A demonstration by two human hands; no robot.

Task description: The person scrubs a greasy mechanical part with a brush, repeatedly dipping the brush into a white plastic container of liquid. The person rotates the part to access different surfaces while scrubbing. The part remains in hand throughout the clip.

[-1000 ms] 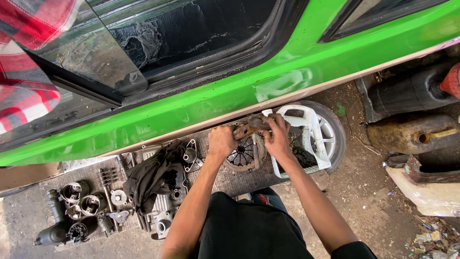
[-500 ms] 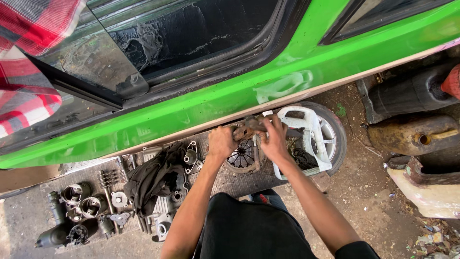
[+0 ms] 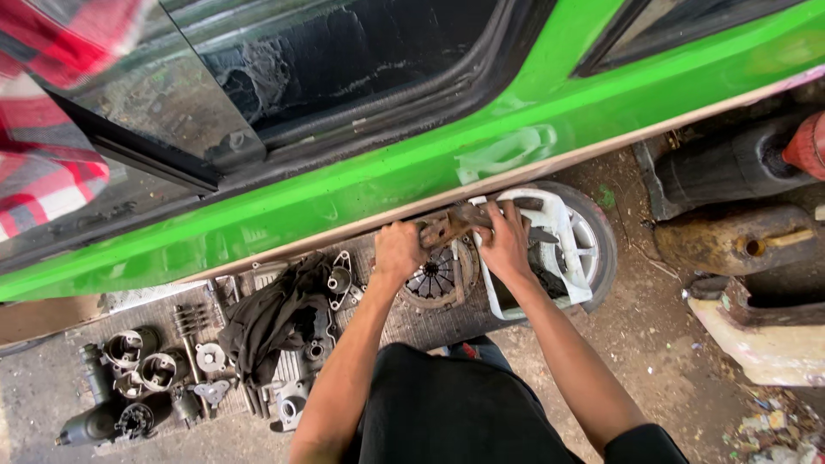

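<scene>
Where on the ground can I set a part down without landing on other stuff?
Bare dirt lies right of the wheel, up to the rusty cylinder. A bare strip of ground sits at far left. The mat is crowded: black rag, pistons, castings. Both hands, left hand and right hand, hold a rusty part over the clutch disc.

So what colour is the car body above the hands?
Bright green car body, with a pale scuffed patch; the head view shows it.

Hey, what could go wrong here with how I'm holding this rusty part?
Both hands, left hand and right hand, grip the rusty metal part bare, so its edges might cut skin. If it slips, it could drop onto the clutch disc below. Loose engine parts lie nearby underfoot.
</scene>
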